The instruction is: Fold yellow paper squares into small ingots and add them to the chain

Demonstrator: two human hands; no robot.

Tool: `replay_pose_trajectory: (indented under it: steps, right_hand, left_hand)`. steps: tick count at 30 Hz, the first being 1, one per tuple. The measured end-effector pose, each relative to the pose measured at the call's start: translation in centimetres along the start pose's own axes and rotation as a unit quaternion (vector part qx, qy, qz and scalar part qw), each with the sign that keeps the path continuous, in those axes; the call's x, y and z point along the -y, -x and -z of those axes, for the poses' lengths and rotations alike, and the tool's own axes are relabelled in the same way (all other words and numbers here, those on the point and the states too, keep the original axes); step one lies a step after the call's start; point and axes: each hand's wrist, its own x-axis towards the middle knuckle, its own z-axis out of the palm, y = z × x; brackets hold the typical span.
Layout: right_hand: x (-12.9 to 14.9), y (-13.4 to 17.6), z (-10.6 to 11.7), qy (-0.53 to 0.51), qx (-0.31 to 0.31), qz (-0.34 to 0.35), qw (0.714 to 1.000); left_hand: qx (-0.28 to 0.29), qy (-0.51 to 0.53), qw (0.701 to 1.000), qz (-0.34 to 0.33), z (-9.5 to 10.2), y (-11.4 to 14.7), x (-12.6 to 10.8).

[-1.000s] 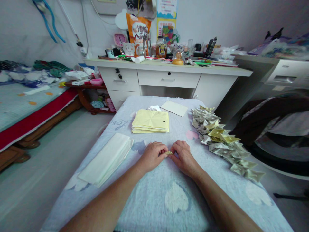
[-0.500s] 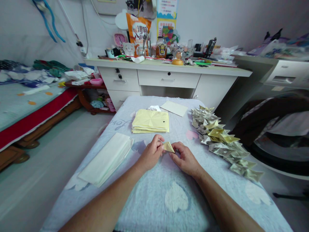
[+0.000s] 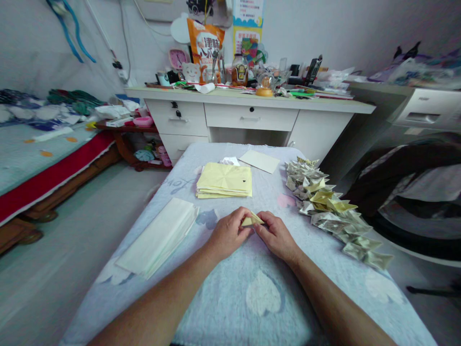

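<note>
Between my two hands is a small folded piece of yellow paper [image 3: 251, 220], shaped like a flat triangle. My left hand [image 3: 232, 231] pinches its left end, and the fingers of my right hand [image 3: 276, 234] close on its right end. Fingers cover part of both ends. Just beyond my hands lies a stack of square yellow paper [image 3: 224, 180] with crease lines on the top sheet. Left of my hands rests a stack of long, pale folded paper [image 3: 158, 238]. A long row of folded silver and gold paper pieces [image 3: 327, 206] runs along the right side.
A patterned blue cloth [image 3: 216, 302] covers the table under my hands. At its far end lie a pale card [image 3: 260, 161] and crumpled white paper [image 3: 229, 161]. Behind stands a cluttered white desk [image 3: 248, 115]; a washing machine [image 3: 425, 115] is at right, a bed [image 3: 46, 144] at left.
My hands have come closer together. The folded yellow paper has turned so its long edge lies nearly level, and my right thumb now presses against it.
</note>
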Motion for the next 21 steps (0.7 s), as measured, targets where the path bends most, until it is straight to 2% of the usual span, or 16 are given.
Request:
replay_pose_trajectory:
  steps: [5, 11, 16, 21]
  right_hand:
    - [-0.09, -0.07, -0.11, 0.004, 0.003, 0.007, 1.000]
    - [0.40, -0.06, -0.05, 0.019, -0.014, 0.018, 1.000]
    - [0.65, 0.00, -0.14, -0.024, -0.053, 0.007, 0.998]
    - [0.68, 0.06, -0.11, -0.038, -0.051, 0.015, 0.998]
  left_hand:
    - [-0.010, -0.014, 1.000, -0.007, -0.23, 0.10, 0.30]
    - [-0.014, 0.049, 0.999, 0.009, -0.30, 0.05, 0.30]
    - [0.004, 0.085, 0.996, 0.034, -0.19, -0.04, 0.12]
    - [0.021, 0.106, 0.993, 0.045, -0.17, -0.13, 0.24]
